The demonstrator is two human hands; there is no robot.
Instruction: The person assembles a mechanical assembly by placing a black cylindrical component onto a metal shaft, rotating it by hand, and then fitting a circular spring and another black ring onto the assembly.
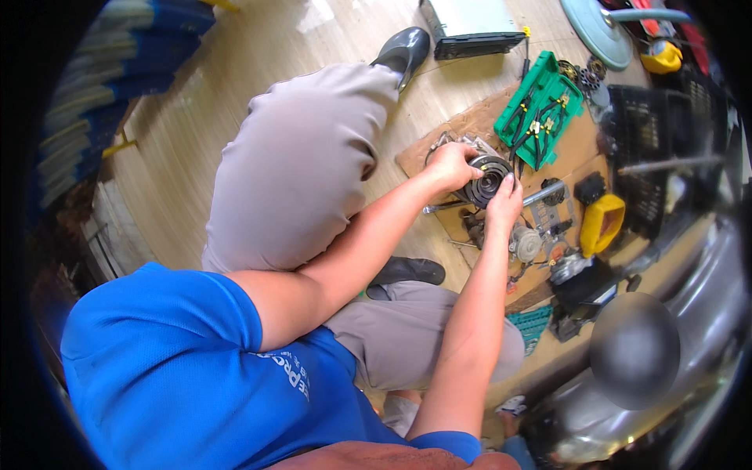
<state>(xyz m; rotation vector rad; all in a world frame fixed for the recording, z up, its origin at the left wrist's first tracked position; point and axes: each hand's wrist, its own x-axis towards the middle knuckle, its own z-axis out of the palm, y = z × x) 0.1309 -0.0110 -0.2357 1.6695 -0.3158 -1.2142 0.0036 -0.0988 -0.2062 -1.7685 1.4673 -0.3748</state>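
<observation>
Over the left part of a cardboard sheet point(583, 149) on the floor point(176, 184), two bare hands meet at a black ringed wheel point(489, 184). The left arm reaches far and to the right, its elbow slightly bent; the left hand point(452, 167) is partly closed, its fingers curled at the wheel's far left side and its thumb on the rim. The right arm stretches almost straight out from the near edge, and the right hand point(504, 208) is partly closed too, its fingertips pressed on the wheel's right rim. The wheel sits between the hands, its ringed face turned up; how far the hidden fingers wrap beneath it cannot be told.

Just beyond and to the right lies a green tool case point(540, 69) with pliers point(536, 127) inside. A metal bar point(544, 193) lies just right of the right hand, with a yellow part point(601, 225) farther right.
</observation>
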